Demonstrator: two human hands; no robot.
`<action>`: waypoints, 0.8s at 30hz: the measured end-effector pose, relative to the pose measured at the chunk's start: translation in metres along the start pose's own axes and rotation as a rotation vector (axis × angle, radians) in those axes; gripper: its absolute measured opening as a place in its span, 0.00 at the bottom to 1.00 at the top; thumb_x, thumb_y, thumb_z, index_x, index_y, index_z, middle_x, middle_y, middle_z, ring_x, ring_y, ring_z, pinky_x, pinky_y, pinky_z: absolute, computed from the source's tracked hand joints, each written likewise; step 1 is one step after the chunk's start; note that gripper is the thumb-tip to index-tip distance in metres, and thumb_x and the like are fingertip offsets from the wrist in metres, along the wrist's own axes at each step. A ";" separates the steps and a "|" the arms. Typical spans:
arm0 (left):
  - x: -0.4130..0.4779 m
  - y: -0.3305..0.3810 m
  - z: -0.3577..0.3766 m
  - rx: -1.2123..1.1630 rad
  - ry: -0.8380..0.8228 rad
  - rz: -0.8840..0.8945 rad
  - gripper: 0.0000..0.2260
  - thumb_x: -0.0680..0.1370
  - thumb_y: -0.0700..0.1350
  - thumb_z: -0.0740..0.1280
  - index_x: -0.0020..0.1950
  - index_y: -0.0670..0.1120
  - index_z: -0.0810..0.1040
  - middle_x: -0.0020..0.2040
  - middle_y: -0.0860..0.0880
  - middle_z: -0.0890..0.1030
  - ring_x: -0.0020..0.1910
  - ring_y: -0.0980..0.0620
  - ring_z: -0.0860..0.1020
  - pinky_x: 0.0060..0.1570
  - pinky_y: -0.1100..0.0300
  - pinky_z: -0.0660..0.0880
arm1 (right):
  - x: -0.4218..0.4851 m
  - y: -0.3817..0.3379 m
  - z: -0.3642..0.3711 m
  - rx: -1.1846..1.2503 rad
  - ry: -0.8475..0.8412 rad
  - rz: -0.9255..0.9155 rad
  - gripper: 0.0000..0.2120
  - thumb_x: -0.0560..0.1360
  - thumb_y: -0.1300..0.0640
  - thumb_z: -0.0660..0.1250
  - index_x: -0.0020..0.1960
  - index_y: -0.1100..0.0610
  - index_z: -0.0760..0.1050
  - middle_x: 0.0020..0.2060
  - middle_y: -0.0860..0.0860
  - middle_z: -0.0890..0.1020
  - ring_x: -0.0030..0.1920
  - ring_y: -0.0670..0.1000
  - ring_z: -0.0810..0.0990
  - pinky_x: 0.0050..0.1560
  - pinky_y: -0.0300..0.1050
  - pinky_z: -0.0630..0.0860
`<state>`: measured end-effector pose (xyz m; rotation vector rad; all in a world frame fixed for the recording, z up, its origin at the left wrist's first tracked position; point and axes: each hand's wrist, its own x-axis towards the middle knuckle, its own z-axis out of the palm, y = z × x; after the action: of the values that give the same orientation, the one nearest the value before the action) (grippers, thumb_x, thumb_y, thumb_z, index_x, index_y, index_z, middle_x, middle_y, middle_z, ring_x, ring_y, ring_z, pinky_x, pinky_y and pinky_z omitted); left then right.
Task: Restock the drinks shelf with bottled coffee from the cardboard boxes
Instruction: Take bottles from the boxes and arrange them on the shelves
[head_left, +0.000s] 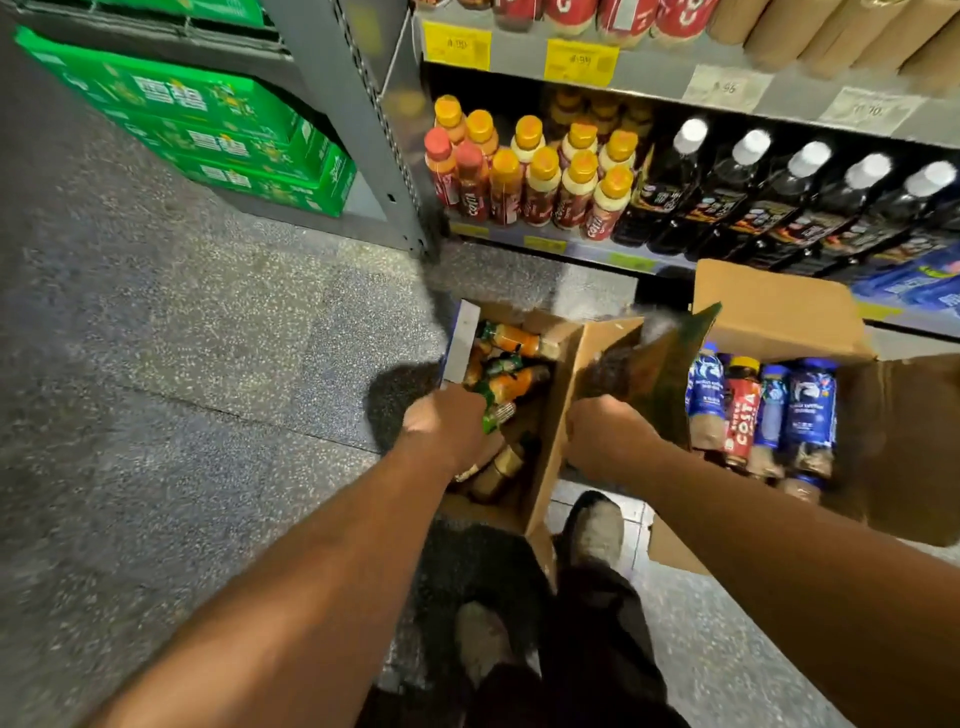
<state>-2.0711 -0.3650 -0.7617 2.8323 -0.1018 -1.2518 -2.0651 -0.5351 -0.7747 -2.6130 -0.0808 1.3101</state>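
An open cardboard box (553, 415) sits on the floor in front of me, holding jumbled orange and green bottles (511, 364) lying on their sides. My left hand (447, 428) grips the box's left edge, its fingers curled out of sight inside. My right hand (608, 436) holds the box's right flap. A second open box (779, 317) to the right holds blue bottles and a red Costa coffee bottle (743, 410). On the low shelf ahead stand Costa coffee bottles (535, 176) with orange and red caps.
Dark bottles with white caps (753, 192) fill the shelf to the right of the coffee. Green cartons (208, 135) are stacked at the left behind a grey shelf post (374, 130). My feet (592, 535) stand just behind the boxes on speckled floor.
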 end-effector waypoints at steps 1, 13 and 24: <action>0.008 -0.001 0.003 -0.016 0.002 -0.005 0.15 0.78 0.51 0.61 0.59 0.44 0.75 0.57 0.42 0.77 0.55 0.42 0.77 0.48 0.52 0.75 | 0.011 0.000 0.000 -0.003 -0.011 -0.023 0.10 0.76 0.56 0.61 0.55 0.57 0.75 0.54 0.56 0.79 0.53 0.57 0.78 0.51 0.48 0.78; 0.165 -0.005 0.096 -0.229 0.068 0.000 0.12 0.78 0.41 0.63 0.62 0.43 0.71 0.59 0.43 0.72 0.59 0.43 0.73 0.49 0.52 0.71 | 0.179 0.018 0.055 0.178 0.134 -0.029 0.06 0.74 0.62 0.63 0.50 0.57 0.74 0.48 0.54 0.75 0.49 0.54 0.75 0.45 0.42 0.69; 0.297 -0.032 0.199 -0.136 0.006 -0.002 0.31 0.76 0.53 0.68 0.74 0.45 0.59 0.74 0.42 0.59 0.73 0.41 0.58 0.71 0.46 0.61 | 0.353 0.029 0.131 0.196 0.266 0.082 0.24 0.76 0.56 0.66 0.68 0.61 0.65 0.64 0.59 0.68 0.62 0.62 0.71 0.62 0.52 0.67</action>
<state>-2.0170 -0.3590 -1.1166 2.7206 -0.0132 -1.2020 -1.9588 -0.4903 -1.1343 -2.6149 0.1893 0.9288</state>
